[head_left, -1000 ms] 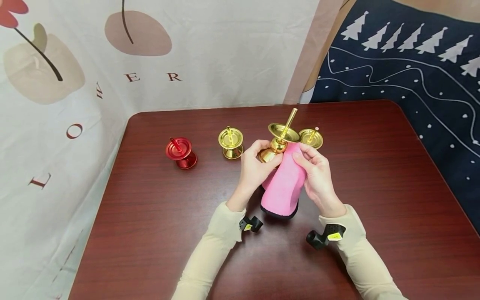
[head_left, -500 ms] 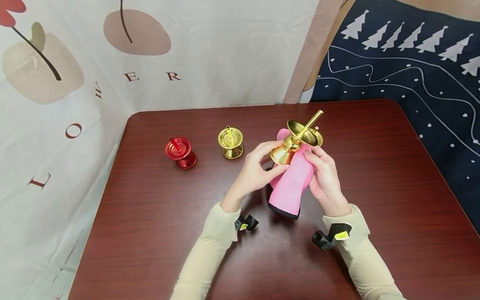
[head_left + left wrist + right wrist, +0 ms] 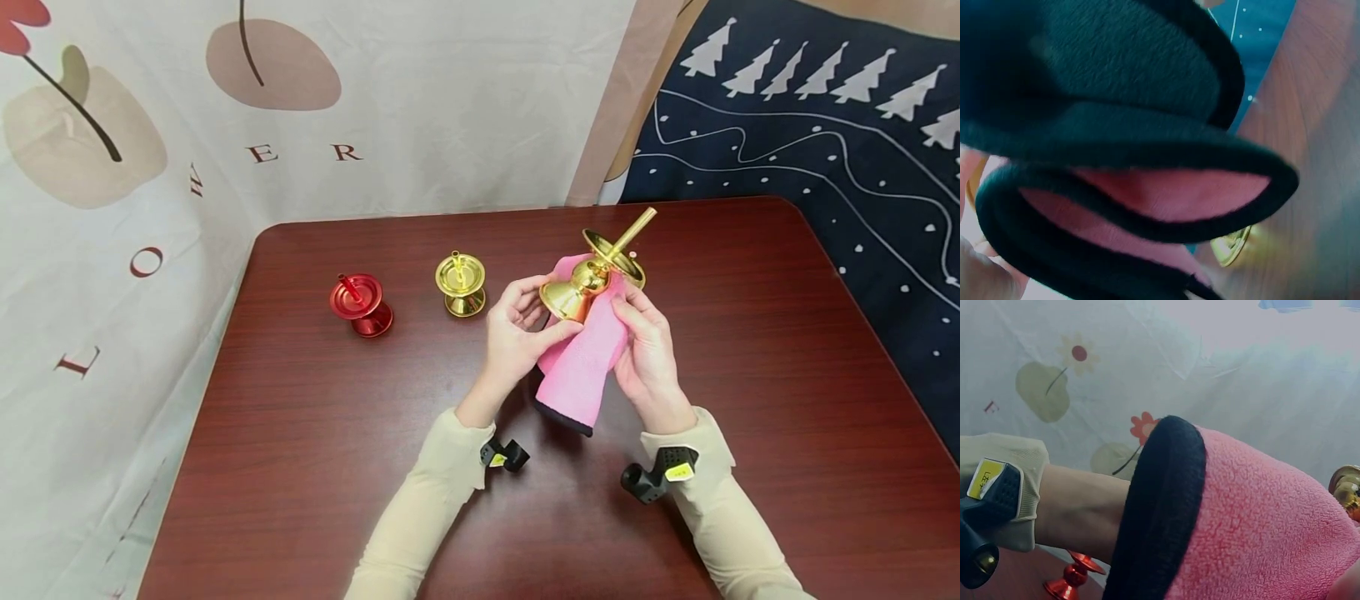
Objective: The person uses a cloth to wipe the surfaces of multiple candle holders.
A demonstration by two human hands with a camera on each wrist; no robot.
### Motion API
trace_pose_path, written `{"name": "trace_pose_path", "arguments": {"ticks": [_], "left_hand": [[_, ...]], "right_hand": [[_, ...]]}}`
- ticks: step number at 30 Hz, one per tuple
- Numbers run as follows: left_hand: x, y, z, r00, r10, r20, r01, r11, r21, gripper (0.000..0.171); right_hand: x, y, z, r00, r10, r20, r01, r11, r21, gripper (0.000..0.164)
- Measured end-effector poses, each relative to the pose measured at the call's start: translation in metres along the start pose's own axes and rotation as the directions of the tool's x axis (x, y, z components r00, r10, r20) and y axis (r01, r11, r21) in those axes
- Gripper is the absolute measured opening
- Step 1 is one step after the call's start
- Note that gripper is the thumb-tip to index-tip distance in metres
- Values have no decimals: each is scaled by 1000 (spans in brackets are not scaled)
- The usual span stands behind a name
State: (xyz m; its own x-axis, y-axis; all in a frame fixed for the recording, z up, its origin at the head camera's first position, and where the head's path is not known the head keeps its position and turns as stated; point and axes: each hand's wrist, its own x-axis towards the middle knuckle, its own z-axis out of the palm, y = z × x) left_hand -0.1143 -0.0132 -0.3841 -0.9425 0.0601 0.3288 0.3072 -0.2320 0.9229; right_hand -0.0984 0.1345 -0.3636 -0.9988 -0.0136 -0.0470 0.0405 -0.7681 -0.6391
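Note:
A large gold candle holder (image 3: 594, 275) is held above the table, tilted with its tube pointing up to the right. My left hand (image 3: 513, 333) grips it by the flared base, thumb in front and fingers at the left rim. My right hand (image 3: 651, 350) pinches a pink cloth (image 3: 579, 379) against the stem below the dish. The cloth's dark-edged end hangs down between the hands. In the left wrist view the cloth's dark edging and folds (image 3: 1147, 150) hide most of the holder. Pink pile (image 3: 1260, 525) fills much of the right wrist view.
Left of the hands stand a small red candle holder (image 3: 362, 307) and a small gold one (image 3: 461, 285). Another small gold holder (image 3: 639, 278) is mostly hidden behind the held one. The brown table (image 3: 285, 450) meets a printed curtain (image 3: 450, 100) behind.
The large gold holder and cloth have moved right, and the holder leans further right. Both hands have gone with it. In the last half second the holder's base has turned more toward view.

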Motion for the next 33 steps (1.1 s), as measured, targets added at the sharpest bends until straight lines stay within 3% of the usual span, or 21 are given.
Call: {"name": "trace_pose_path", "arguments": {"ticks": [5, 11, 15, 19, 22, 24, 26, 30, 33], "left_hand": [[0, -2, 4, 1000, 24, 9, -24, 998, -58, 59], [0, -3, 4, 998, 31, -54, -29, 999, 25, 59], [2, -3, 5, 992, 45, -117, -36, 997, 74, 59], [4, -2, 2, 983, 60, -175, -40, 993, 113, 57], [6, -3, -1, 979, 50, -199, -26, 992, 122, 57], [6, -4, -3, 977, 45, -206, -22, 993, 112, 56], [7, -5, -4, 977, 43, -210, -20, 994, 111, 55], [7, -3, -5, 975, 31, -219, -11, 995, 95, 54], [7, 0, -6, 972, 2, -237, 10, 999, 49, 51]], "right_hand": [[1, 2, 1, 999, -22, -24, 22, 1000, 6, 29], [3, 5, 2, 992, -43, -119, 28, 991, -129, 25], [2, 11, 1, 982, -71, -172, 29, 970, -240, 27], [-2, 17, 0, 978, -167, -122, 112, 924, -365, 32], [-3, 18, -1, 952, -305, 6, 272, 842, -466, 30], [-1, 17, 1, 918, -383, 107, 378, 758, -532, 25], [2, 15, 3, 876, -438, 200, 464, 654, -598, 23], [8, 14, 6, 815, -452, 362, 559, 454, -694, 25], [11, 16, 4, 783, -441, 439, 602, 360, -713, 25]]}}
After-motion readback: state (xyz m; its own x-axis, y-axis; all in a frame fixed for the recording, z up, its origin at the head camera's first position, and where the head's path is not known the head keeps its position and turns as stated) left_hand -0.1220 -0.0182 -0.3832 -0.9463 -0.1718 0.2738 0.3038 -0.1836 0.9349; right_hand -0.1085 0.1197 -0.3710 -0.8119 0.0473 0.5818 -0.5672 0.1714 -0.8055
